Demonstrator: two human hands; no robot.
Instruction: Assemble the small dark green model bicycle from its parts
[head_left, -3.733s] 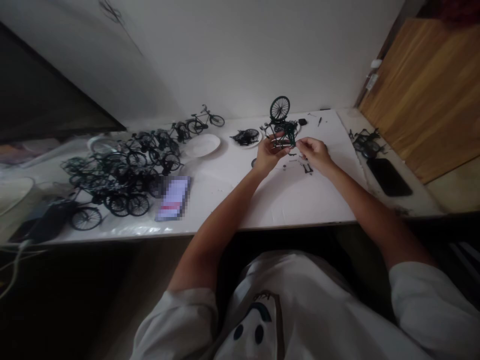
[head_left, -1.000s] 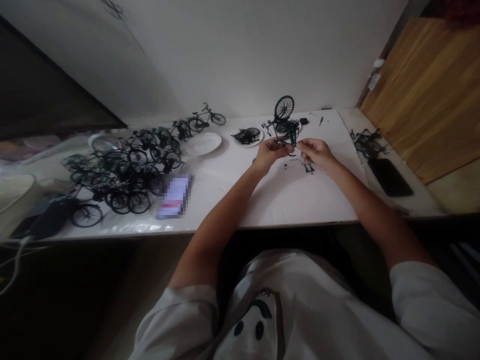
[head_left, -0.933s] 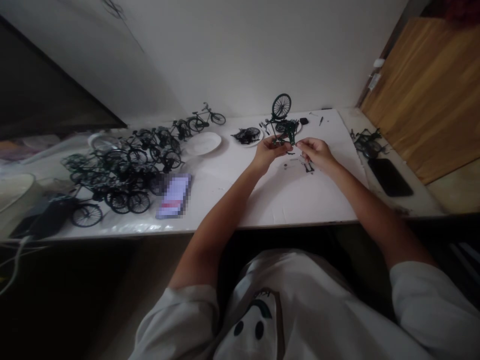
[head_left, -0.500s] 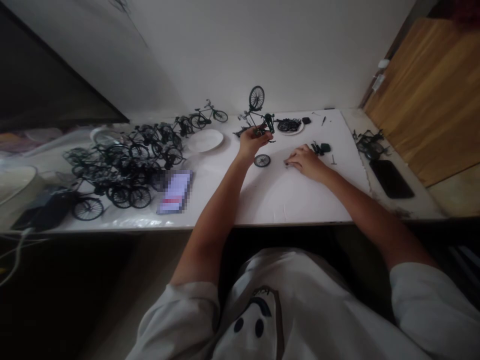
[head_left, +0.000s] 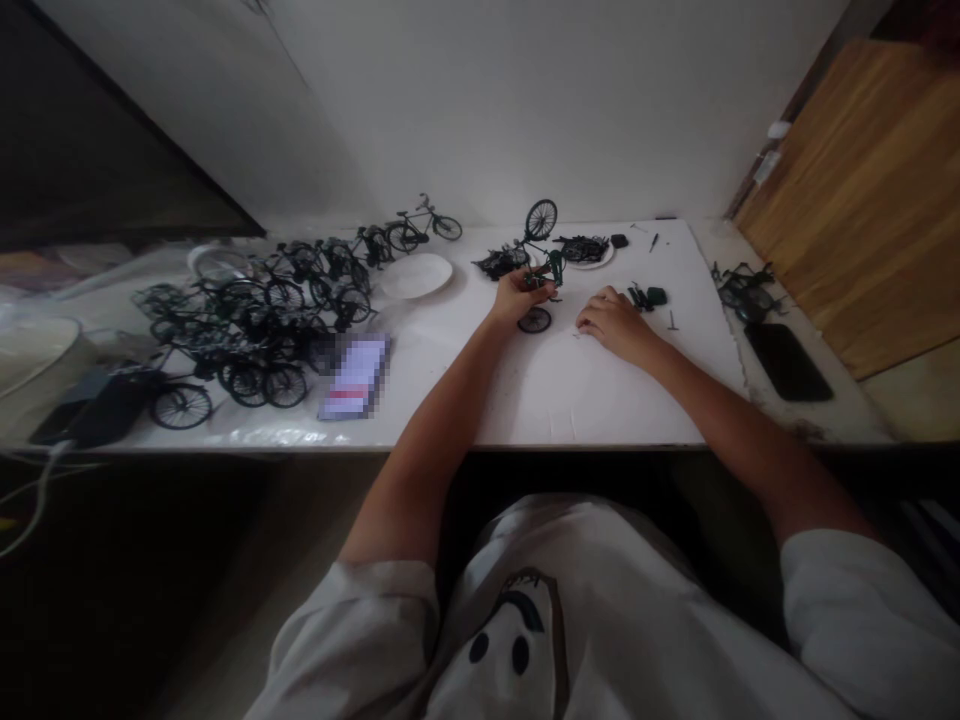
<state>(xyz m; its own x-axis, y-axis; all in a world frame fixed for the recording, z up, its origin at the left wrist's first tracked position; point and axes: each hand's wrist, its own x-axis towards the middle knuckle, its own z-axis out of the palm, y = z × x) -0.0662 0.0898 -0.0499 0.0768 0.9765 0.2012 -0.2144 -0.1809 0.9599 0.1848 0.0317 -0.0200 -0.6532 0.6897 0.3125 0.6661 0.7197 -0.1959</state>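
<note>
A small dark-green model bicycle frame [head_left: 555, 264] is gripped by my left hand [head_left: 519, 298], fingers closed on it. Its one mounted wheel [head_left: 541, 219] points up toward the wall. Below that hand, a loose spoked wheel [head_left: 535, 321] lies on the white table, partly covered by the hand. My right hand [head_left: 613, 322] rests low over the tabletop with its fingers curled and the tips together. Tiny parts [head_left: 577, 335] lie just at those fingertips, too small to name. What is between the fingers is hidden.
Many assembled model bicycles [head_left: 255, 320] crowd the left side, beside a phone [head_left: 352, 375] and a white plate [head_left: 416, 275]. Dark small parts fill a plate [head_left: 589, 252] behind. Green pieces [head_left: 649, 296], a small T-shaped piece [head_left: 673, 321] and a black phone [head_left: 789, 360] are to the right.
My left hand has brought the bicycle frame rightward and a little lower, closer to my right hand, and now overlaps the loose wheel. My right hand stays nearly in place. The view has shifted slightly.
</note>
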